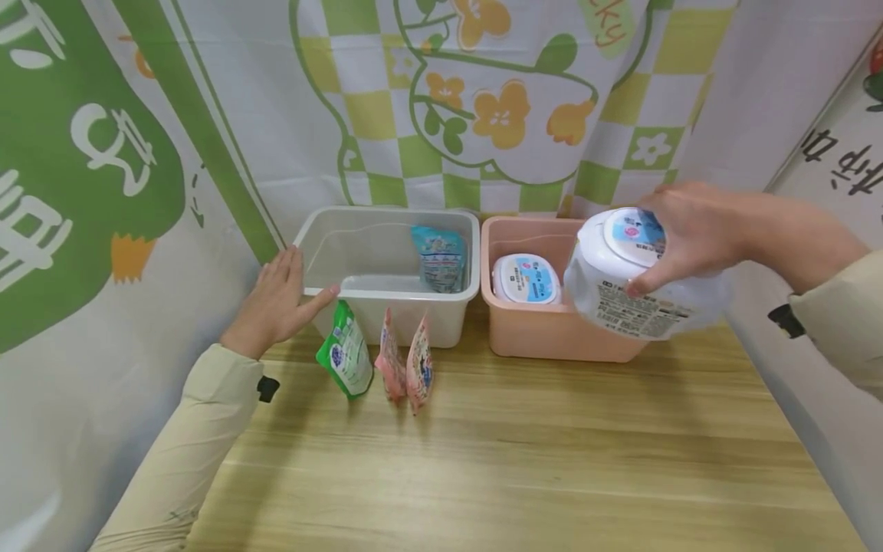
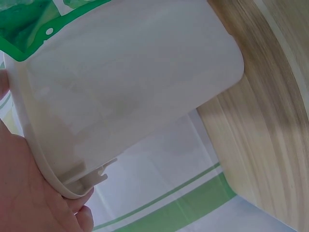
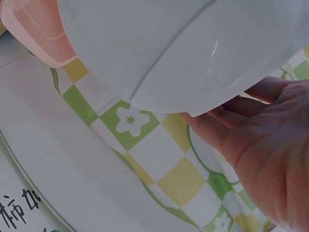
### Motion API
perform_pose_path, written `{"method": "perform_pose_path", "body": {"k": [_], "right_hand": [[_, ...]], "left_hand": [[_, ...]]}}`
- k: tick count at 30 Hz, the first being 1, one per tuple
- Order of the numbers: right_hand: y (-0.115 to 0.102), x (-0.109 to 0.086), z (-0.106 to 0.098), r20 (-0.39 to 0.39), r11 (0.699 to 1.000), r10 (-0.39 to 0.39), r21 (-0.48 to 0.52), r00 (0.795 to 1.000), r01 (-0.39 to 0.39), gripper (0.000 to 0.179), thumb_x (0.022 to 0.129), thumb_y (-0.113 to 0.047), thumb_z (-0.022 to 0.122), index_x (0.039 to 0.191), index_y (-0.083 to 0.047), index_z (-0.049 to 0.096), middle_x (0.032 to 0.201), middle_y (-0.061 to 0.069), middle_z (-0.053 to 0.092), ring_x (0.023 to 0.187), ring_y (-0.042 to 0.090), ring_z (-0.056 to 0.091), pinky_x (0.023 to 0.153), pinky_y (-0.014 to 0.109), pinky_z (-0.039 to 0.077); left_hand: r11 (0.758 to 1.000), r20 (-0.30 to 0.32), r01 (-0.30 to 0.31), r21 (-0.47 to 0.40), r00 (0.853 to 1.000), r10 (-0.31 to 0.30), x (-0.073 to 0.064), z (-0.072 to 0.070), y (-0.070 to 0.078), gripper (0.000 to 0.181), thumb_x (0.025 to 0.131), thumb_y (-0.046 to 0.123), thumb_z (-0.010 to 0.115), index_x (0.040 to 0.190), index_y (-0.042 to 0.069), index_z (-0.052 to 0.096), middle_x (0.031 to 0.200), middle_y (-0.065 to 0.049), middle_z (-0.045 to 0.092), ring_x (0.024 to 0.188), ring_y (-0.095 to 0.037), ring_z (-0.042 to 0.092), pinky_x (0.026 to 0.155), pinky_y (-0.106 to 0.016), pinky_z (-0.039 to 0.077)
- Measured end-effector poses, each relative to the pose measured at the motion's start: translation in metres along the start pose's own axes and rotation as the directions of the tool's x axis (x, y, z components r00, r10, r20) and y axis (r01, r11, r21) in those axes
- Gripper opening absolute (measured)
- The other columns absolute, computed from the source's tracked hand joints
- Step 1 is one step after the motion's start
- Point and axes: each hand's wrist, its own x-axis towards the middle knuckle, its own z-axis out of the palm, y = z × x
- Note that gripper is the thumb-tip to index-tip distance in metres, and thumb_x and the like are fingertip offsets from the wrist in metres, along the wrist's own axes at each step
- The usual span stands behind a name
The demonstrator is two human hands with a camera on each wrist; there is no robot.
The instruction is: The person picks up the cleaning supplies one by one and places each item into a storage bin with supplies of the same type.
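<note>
Tub [image 1: 614, 303], one, white, rounded: tilted, raised at the right end of the pink bin [image 1: 559, 335]; contact with bin not discernible. Right hand [image 1: 679, 238] clamped across its lid end, thumb on the near side. Probably stiff, smooth, somewhat slippery; weight likely moderate if filled; best held round the body just under the lid.

Left hand [image 1: 279, 303], well apart from the right: laid on the corner of the grey bin [image 1: 444, 326], fingers extended.

Second tub [image 1: 526, 280]: inside pink bin.

Green pouch [image 1: 350, 356]: upright, worktop [image 1: 517, 460]; presumably soft.
</note>
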Motion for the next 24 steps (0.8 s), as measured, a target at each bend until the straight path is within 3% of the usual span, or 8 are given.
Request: {"method": "perform_pose_path", "body": {"k": [11,24], "right_hand": [[0.017,0.015,-0.009,0.043,0.995,0.1,-0.006,0.994,-0.1,0.079,0.075,-0.065,0.085,0.112,0.0,0.061,0.09,0.009,0.07,0.073,0.02,0.066,0.058,0.033,0.053],[0.03,0.036,-0.015,0.089,0.976,0.217,-0.018,0.972,-0.217,0.074,0.078,-0.079,0.074,0.088,-0.006,0.062,0.075,0.007,0.068,0.065,0.021,0.065,0.055,0.033,0.05]], "left_hand": [[1.0,0.006,-0.011,0.001,1.0,0.011,-0.001,-0.003,0.006,0.11,0.104,0.074,0.029,0.163,-0.012,-0.006,0.173,-0.033,-0.008,0.162,-0.052,-0.002,0.13,-0.067,0.003],[1.0,0.001,-0.015,-0.004,1.0,0.015,-0.001,-0.003,0.005,0.109,0.105,0.073,0.031,0.162,-0.013,-0.006,0.172,-0.035,-0.006,0.161,-0.054,0.0,0.13,-0.068,0.004]]}}
